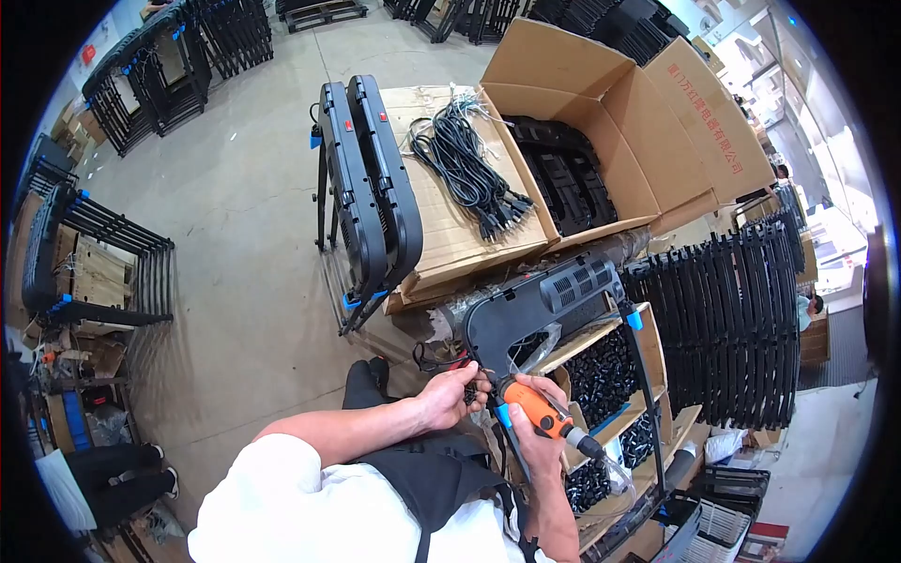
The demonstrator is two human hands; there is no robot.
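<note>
My right hand [542, 448] is wrapped around an orange and black power screwdriver [533, 409], with a hose at its rear end. The front of the tool points up and left, toward the lower corner of a black U-shaped plastic housing [502, 314] on a black tube frame. Just left of the tool, my left hand [452, 398] has its fingers pinched together close to that corner. Something small and dark shows below its fingertips, too little of it to name. A thin dark cable [434, 358] with a red part loops beside the left fingertips.
Bins of small black parts [601, 375] stand right of the housing. Beyond are a bundle of black cables [469, 169] on cardboard, an open carton [648, 141] of black parts, and two upright housings [371, 188]. Stacked black frames [718, 328] stand right; a person [103, 483] is at lower left.
</note>
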